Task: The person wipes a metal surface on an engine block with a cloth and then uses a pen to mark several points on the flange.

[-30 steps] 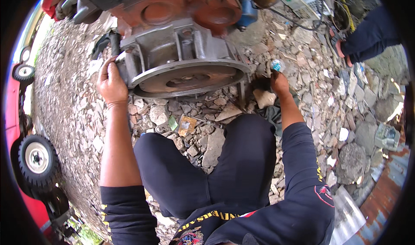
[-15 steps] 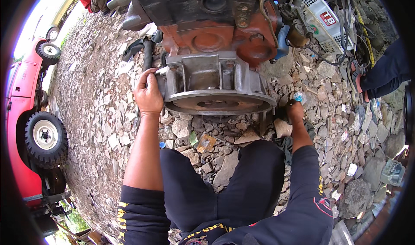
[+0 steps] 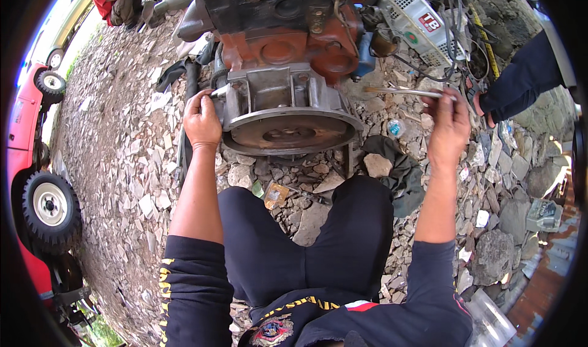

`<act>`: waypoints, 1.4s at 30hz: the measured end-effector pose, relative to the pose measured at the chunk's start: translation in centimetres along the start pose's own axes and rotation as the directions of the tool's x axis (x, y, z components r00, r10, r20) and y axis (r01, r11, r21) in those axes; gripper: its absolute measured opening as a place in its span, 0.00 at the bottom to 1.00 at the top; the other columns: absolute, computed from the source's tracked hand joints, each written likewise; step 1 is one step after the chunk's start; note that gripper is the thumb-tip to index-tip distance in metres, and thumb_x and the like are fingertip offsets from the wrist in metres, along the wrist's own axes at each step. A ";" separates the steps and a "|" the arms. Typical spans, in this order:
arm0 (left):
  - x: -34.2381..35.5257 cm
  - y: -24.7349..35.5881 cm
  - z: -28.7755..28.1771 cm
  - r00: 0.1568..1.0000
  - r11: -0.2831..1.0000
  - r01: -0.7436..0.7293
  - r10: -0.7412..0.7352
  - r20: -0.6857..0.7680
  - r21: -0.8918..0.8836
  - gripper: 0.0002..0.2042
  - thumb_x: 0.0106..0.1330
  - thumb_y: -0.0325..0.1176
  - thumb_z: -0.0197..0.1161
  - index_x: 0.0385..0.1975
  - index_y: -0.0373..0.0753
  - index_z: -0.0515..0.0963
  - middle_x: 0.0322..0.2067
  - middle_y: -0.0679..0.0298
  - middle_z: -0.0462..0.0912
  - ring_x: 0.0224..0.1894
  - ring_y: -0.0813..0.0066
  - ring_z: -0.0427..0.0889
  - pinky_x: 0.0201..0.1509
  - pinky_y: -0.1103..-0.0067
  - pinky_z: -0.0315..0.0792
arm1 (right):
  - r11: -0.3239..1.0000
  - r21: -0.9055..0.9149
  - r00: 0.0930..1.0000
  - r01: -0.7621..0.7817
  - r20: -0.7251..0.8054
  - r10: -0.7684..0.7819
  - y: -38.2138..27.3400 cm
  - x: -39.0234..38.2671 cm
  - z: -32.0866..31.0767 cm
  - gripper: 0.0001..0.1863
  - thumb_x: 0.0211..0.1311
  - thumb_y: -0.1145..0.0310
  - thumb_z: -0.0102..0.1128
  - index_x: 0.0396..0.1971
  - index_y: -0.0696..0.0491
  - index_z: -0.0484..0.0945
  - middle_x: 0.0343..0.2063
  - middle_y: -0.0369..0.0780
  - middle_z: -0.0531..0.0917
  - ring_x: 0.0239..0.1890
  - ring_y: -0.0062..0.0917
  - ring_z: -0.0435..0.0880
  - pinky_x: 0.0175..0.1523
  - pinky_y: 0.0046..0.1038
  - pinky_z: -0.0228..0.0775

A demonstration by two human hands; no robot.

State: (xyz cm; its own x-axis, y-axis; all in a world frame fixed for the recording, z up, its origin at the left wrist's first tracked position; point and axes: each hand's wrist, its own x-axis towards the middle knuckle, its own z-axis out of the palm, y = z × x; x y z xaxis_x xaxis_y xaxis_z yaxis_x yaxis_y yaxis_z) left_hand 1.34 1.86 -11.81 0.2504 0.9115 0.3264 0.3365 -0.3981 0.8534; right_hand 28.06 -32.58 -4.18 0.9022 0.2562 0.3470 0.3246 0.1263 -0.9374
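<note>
Rubble-strewn ground (image 3: 122, 157) spreads around you outdoors, your dark-clad knees (image 3: 361, 203) parted before an engine (image 3: 263, 47). Your right hand (image 3: 449, 126) has thumb and fingers pinched together on a slim brush (image 3: 404, 92), raised off the right edge of the housing (image 3: 272, 90). You hold it toward the tail of its handle, apparently to keep the brown tip free, pointing left at the engine. Your left hand (image 3: 203, 125) touches the housing's left edge, fingers bent; the view cannot tell whether it clamps or merely leans, though steadying yourself seems a fair reason.

Between your hands, the grey housing sits at the engine's near end, its round rim facing you and the rusty flywheel (image 3: 260, 137) framed within. At the engine's right side is a blue filter (image 3: 364, 59). Crumpled dark cloth (image 3: 404, 175) lies beside your right knee, a clear cup (image 3: 395, 128) just beyond, both probably left there for easy reach. Farther out, a white crate (image 3: 422, 32) stands near a bystander's legs (image 3: 520, 71); a red vehicle (image 3: 26, 117) lines the ground's left edge.
</note>
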 end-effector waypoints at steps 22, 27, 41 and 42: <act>-0.1 -0.4 0.0 0.999 0.999 -0.027 0.028 0.017 -0.046 0.11 0.69 0.32 0.53 0.40 0.36 0.83 0.39 0.60 0.84 0.42 0.72 0.81 0.51 0.78 0.71 | 0.907 -0.039 0.775 -0.419 0.505 0.379 1.5 2.3 4.8 0.08 0.68 0.73 0.56 0.42 0.62 0.76 0.36 0.45 0.84 0.38 0.31 0.87 0.41 0.29 0.84; -0.1 -0.7 0.3 1.000 0.995 -0.021 0.023 0.020 -0.093 0.11 0.70 0.30 0.53 0.41 0.35 0.82 0.38 0.62 0.84 0.42 0.76 0.79 0.50 0.80 0.71 | 0.870 -0.043 0.707 -0.491 0.564 0.427 3.1 3.1 4.7 0.08 0.68 0.73 0.57 0.41 0.62 0.75 0.33 0.45 0.84 0.34 0.29 0.87 0.37 0.26 0.83; 0.3 -0.4 0.1 0.999 0.996 -0.024 0.027 0.032 -0.087 0.11 0.70 0.31 0.53 0.41 0.35 0.82 0.38 0.63 0.84 0.41 0.78 0.78 0.50 0.80 0.70 | 0.990 -0.127 0.868 -0.054 0.485 0.109 3.4 3.3 7.5 0.06 0.66 0.77 0.56 0.40 0.62 0.75 0.30 0.42 0.85 0.33 0.24 0.87 0.36 0.24 0.80; 0.2 -0.5 0.1 1.000 0.998 -0.022 0.023 0.019 -0.056 0.11 0.70 0.31 0.53 0.41 0.35 0.82 0.38 0.63 0.84 0.41 0.77 0.78 0.50 0.80 0.70 | 0.989 -0.031 0.896 -0.145 0.420 0.145 3.1 3.0 7.1 0.06 0.67 0.77 0.56 0.40 0.62 0.75 0.30 0.42 0.85 0.33 0.24 0.87 0.37 0.23 0.80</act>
State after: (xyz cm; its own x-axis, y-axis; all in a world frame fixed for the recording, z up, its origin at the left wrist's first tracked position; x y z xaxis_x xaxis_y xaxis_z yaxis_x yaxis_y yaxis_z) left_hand 1.33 2.19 -12.24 0.2752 0.8999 0.3383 0.2792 -0.4115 0.8676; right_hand 29.79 -24.61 -5.81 0.7364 0.6499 0.1880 0.1985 0.0582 -0.9784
